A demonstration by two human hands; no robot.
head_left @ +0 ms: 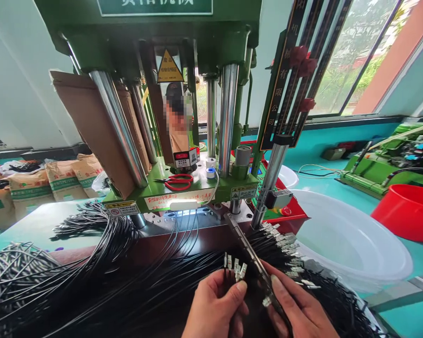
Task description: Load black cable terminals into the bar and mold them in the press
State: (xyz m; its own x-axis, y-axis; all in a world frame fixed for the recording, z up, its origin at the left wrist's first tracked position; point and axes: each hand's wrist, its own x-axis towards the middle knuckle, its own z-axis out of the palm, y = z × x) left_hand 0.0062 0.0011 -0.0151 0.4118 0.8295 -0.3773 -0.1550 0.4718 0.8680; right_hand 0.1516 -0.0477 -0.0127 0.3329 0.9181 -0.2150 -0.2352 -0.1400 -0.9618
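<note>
The largest thing about the long, narrow, dark metal bar with notches along it [251, 253] is the green metal press with bright steel columns [127, 33], which rises beyond the bar's far end. A large white oval plastic tub [391, 267] lies well to the right of the bar, and a dark red-brown table [211, 238] spreads beneath and to its left. Thin black cables [127, 286] sweep in a broad mass from the left towards the bar, while a thick bundle of black cables with silvery metal ends [282, 249] lies just beyond its right side. The bar's long axis runs slantwise, from the near right up and leftward to the base of the press. The right hand [298, 300] is at the bar's near end, its fingers wrapped round it with the thumb along the side. The left hand [216, 300] is just left of the bar, its fingers pinched on a few cables, whose small silvery flat metal terminals [237, 267] point upward, beside the bar and apart from it. Smallest, a single silvery terminal [267, 301] shows at the bar near the right thumb; whether it sits in a notch cannot be told.
</note>
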